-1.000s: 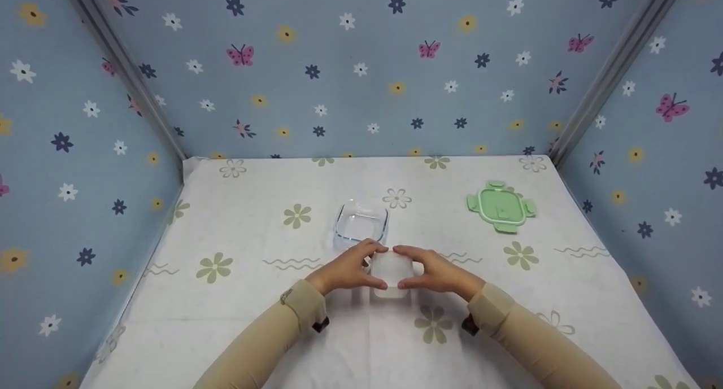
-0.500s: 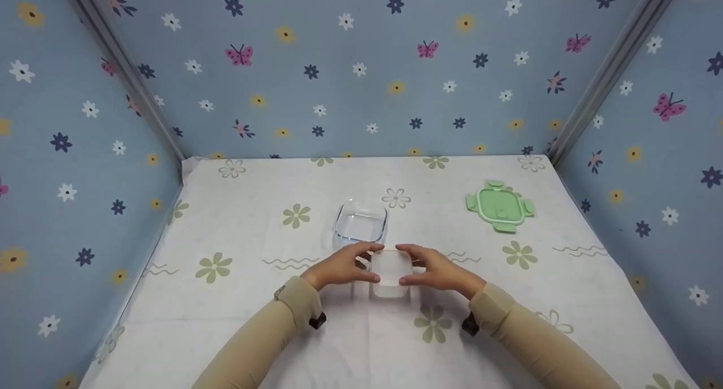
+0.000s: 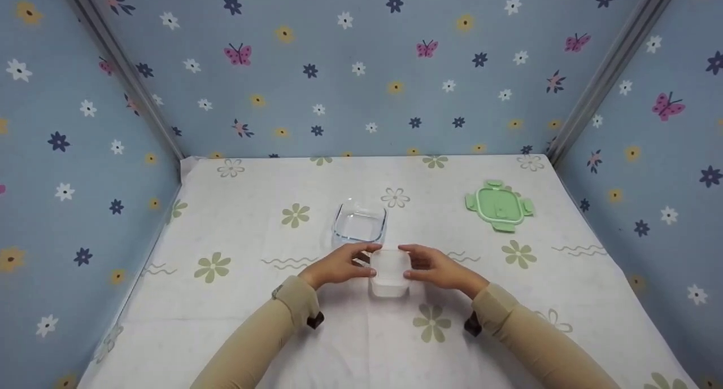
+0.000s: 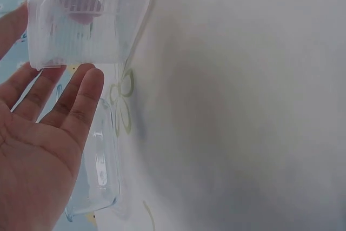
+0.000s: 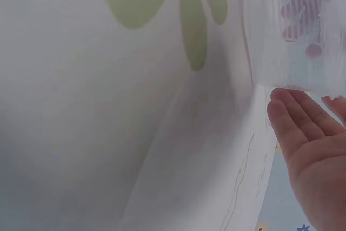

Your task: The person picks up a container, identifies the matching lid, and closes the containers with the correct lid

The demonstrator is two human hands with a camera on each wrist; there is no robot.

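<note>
A small translucent white plastic box (image 3: 390, 267) with a flat top stands in front of me, between my two hands. Its ribbed lines show through the clear wall in both wrist views. My left hand (image 3: 343, 265) holds its left side, thumb at the near part of the rim and forefinger at the far corner; the lower fingers lie fairly straight against the wall. Opposite it, my right hand (image 3: 441, 267) holds the right side the same way. A glass container (image 3: 360, 225), square and lidless, stands just beyond my left hand, and its side (image 4: 100, 160) shows in the left wrist view.
A green lid (image 3: 500, 206) with side flaps folded outward lies at the back right of the table. White cloth (image 3: 243, 315) with a flower print covers the tabletop. Blue patterned panels (image 3: 350, 90) close off the back and both sides.
Both thumbs have drawn back from the top of the plastic box toward its side edges, and the hands have spread slightly apart. The glass container and green lid have stayed put.
</note>
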